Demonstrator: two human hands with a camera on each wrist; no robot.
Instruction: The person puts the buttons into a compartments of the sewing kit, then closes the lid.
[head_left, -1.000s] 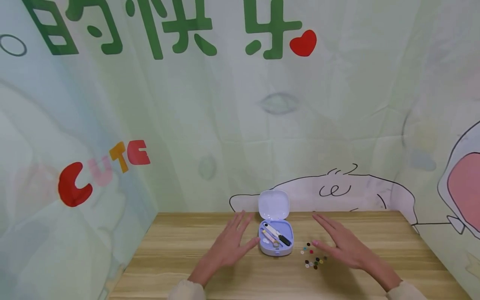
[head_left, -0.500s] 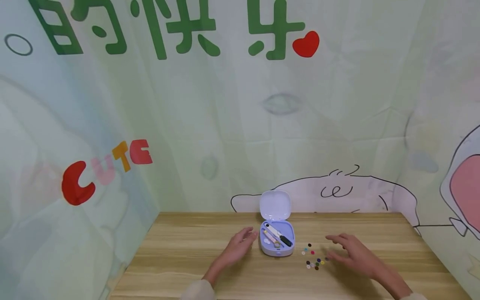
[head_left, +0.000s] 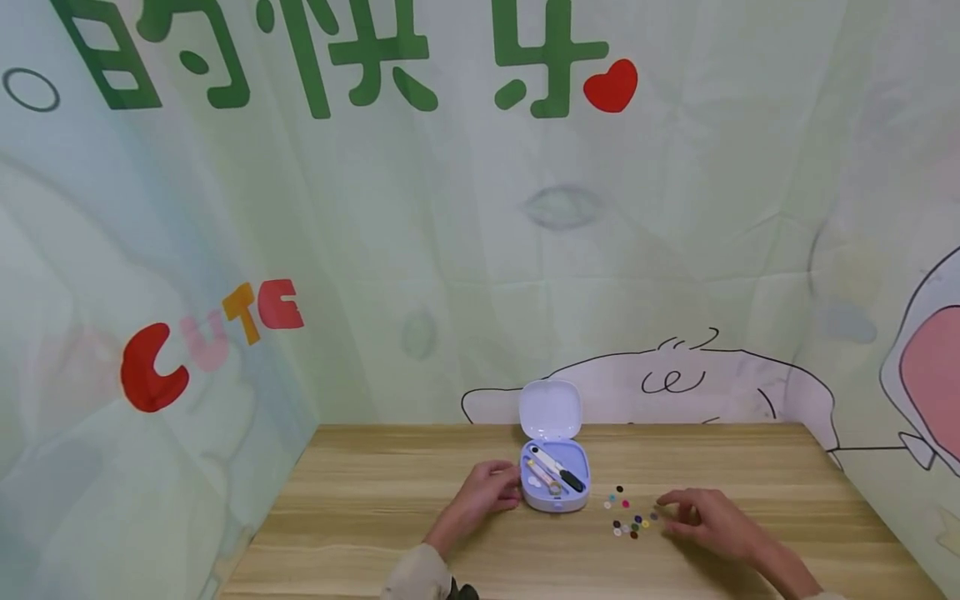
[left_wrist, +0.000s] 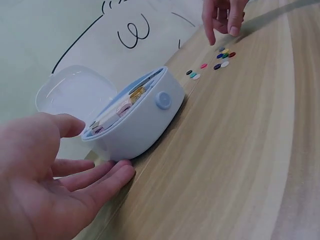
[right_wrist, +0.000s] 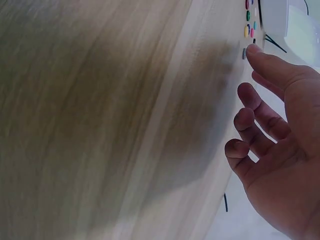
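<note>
A pale blue-lilac case stands on the wooden table with its lid raised. Inside lie a white tool with a dark handle and a slim pinkish item. My left hand is at the case's left side; in the left wrist view its fingertips reach the base, thumb beside the rim. Several small coloured buttons lie scattered to the right of the case. Close to their right edge is my right hand, fingers loosely bent, with nothing between them.
The wooden tabletop runs back to a pale green printed curtain with drawings and lettering. Its right edge lies beyond my right hand. A dark object shows at my left sleeve.
Both hands have come down from above the table. The left went right to the case's side; the right shifted right, then lowered beside the buttons, its fingers bending. Case and buttons stayed put.
</note>
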